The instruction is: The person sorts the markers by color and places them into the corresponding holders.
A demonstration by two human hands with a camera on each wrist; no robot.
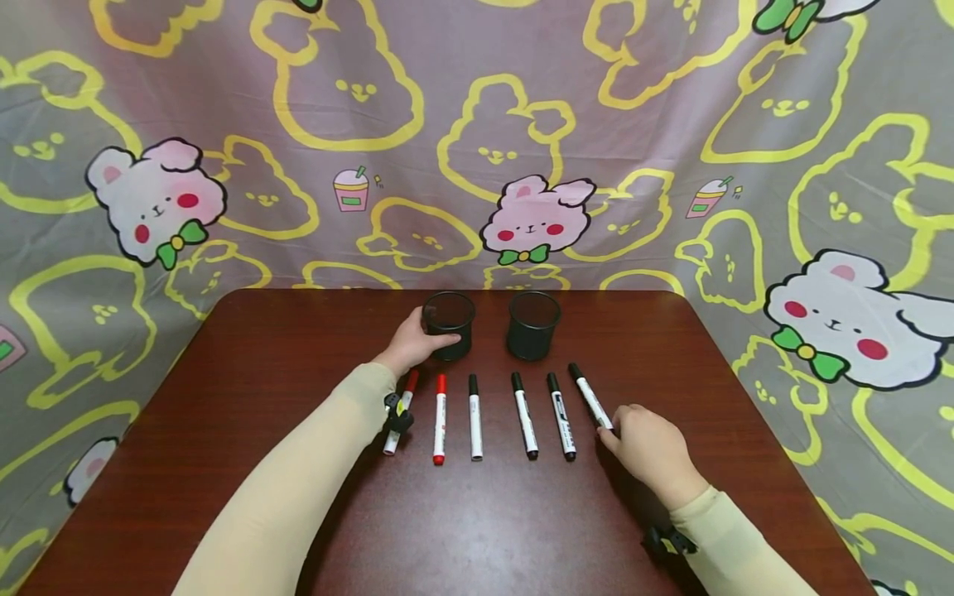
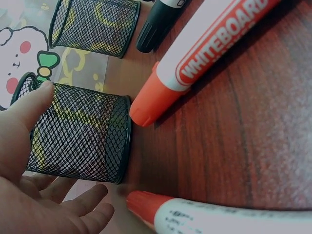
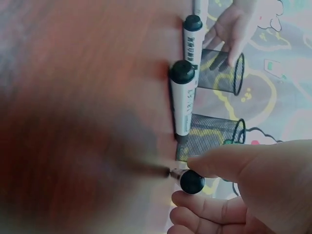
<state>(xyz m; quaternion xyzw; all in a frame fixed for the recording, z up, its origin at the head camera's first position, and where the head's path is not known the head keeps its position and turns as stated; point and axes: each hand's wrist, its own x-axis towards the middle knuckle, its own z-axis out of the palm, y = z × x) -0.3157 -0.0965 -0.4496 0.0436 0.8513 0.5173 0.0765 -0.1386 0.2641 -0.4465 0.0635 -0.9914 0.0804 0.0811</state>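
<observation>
My left hand (image 1: 410, 341) is round the left black mesh pen cup (image 1: 450, 341), thumb across its near side. In the left wrist view, two fingers pass behind this cup (image 2: 80, 131), while the others extend past its base. The cup stands upright on the table. At the right, my right hand (image 1: 652, 451) pinches the near end of a black-capped whiteboard marker (image 1: 592, 403). The right wrist view shows that marker's dark end (image 3: 192, 182) between thumb and forefinger. A red-capped marker (image 1: 411, 382) lies partly hidden under my left wrist.
A second mesh pen cup (image 1: 533, 331) stands to the right of the first. Between my hands lie a red marker (image 1: 440, 422) and several black-capped markers (image 1: 524, 414) in a row. The brown table (image 1: 462, 530) ends at a patterned cloth (image 1: 417, 182) behind.
</observation>
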